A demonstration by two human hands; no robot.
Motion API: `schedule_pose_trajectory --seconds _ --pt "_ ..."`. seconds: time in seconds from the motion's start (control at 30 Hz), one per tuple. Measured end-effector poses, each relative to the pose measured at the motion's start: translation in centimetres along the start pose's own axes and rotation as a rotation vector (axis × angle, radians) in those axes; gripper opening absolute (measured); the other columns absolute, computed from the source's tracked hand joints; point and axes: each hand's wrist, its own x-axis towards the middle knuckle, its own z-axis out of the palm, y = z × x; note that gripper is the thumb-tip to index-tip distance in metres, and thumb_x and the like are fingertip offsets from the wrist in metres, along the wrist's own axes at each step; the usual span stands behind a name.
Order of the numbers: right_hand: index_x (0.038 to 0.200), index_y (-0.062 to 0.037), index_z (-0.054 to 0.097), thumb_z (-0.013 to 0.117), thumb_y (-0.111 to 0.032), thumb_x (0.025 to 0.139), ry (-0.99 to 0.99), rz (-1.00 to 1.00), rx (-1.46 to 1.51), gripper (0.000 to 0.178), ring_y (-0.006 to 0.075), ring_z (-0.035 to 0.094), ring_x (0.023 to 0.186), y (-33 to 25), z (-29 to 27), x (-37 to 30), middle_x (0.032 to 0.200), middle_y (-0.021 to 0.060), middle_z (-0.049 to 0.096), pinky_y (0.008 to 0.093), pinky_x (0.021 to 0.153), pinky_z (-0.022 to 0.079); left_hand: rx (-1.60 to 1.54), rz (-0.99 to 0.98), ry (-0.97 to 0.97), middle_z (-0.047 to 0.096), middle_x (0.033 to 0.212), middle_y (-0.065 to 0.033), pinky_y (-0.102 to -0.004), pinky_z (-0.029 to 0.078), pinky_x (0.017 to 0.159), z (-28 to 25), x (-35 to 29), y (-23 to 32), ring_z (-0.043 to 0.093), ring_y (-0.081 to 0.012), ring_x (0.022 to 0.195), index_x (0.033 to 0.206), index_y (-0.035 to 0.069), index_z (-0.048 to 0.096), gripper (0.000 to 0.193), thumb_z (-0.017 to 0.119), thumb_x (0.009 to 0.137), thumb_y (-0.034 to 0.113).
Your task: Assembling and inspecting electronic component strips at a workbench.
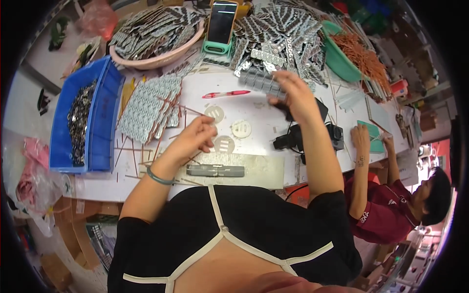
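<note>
My left hand (195,136) is closed, fingertips pinching the end of a thin reddish-brown stick (188,108). Beside it lies a stack of silvery patterned metal strips (146,110) with similar sticks around it. My right hand (295,95), slightly blurred, grips a grey segmented block (261,82) near the big pile of metal strips (278,34). Close to my body, a grey slotted metal bar (215,170) rests on a pale flat board (266,171). Between my hands are several round pale discs, one of them a slotted disc (241,129), and a red pen (226,94).
A blue bin (110,93) of small metal parts stands left. Behind are a pink basin (161,61) of strips, a phone (222,22) on a green stand, and a green basin (342,68) of orange-brown sticks. Black devices (337,134) sit right, near a co-worker (386,210) handling a green sheet.
</note>
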Motion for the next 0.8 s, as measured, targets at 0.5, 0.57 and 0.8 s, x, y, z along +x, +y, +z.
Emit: schedule_pose_trajectory --seconds 0.5,0.57,0.8 --pt "0.120 -0.0085 0.058 0.070 -0.035 0.071 0.673 -0.471 -1.124 0.057 0.0359 0.054 0.111 -1.3 -3.4 25.4 0.121 0.0188 0.055 0.0455 0.093 0.044 0.115 0.011 -0.041 0.056 0.095 -0.0032 -0.0191 0.046 0.058 0.2 0.1 0.0 0.054 -0.0082 0.071 0.123 0.000 0.046 0.036 0.057 0.092 0.014" --pt "0.120 -0.0104 0.058 0.070 -0.034 0.071 0.703 -0.643 -1.166 0.056 0.0350 0.053 0.112 -1.7 -2.7 23.9 0.123 0.0168 0.053 0.0466 0.094 0.042 0.135 0.000 -0.055 0.057 0.095 -0.0038 -0.0192 0.046 0.058 0.3 0.4 0.2 0.055 -0.0084 0.071 0.123 0.000 0.047 0.035 0.057 0.093 0.015" --pt "0.112 -0.0084 0.060 0.069 -0.033 0.078 0.030 -0.765 -1.080 0.042 0.0311 0.054 0.109 -3.7 -2.2 9.6 0.113 0.0139 0.058 0.0395 0.093 0.043 0.139 -0.010 -0.054 0.055 0.095 -0.0024 -0.0190 0.046 0.059 1.0 0.5 0.6 0.054 -0.0076 0.072 0.121 0.001 0.049 0.032 0.057 0.092 0.013"
